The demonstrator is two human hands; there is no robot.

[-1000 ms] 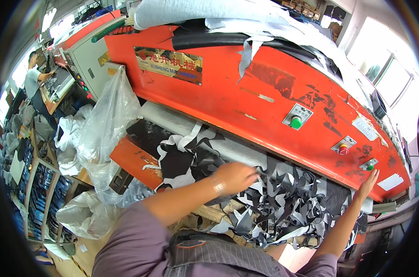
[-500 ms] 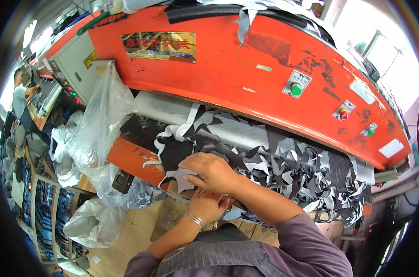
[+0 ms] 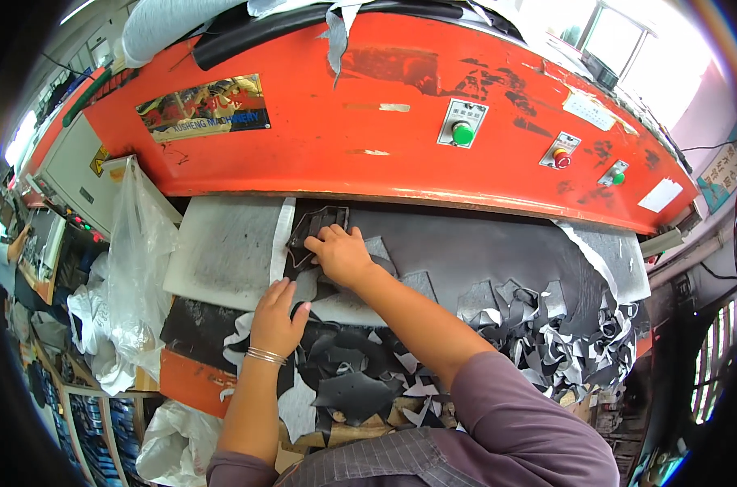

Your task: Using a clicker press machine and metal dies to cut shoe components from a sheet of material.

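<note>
My right hand [image 3: 342,254] reaches across to the left and presses its fingers on a dark metal cutting die [image 3: 316,231] lying on a dark grey sheet of material [image 3: 474,252] under the red press head [image 3: 385,122]. My left hand [image 3: 276,316], wearing thin bangles at the wrist, lies palm down with fingers apart on the edge of the sheet just below the die. A light grey felt-like pad [image 3: 222,247] lies to the left of the die.
Cut-out scraps of black and grey material [image 3: 563,325] pile at the right and near my body [image 3: 360,381]. Green [image 3: 463,132] and red [image 3: 560,158] buttons sit on the press front. A clear plastic bag [image 3: 137,252] hangs at the left. Another person [image 3: 3,260] works far left.
The pile of scraps that covered the bed has been pushed off to the right, baring the grey sheet. My right hand has moved onto the die and my left hand flattened beside it.
</note>
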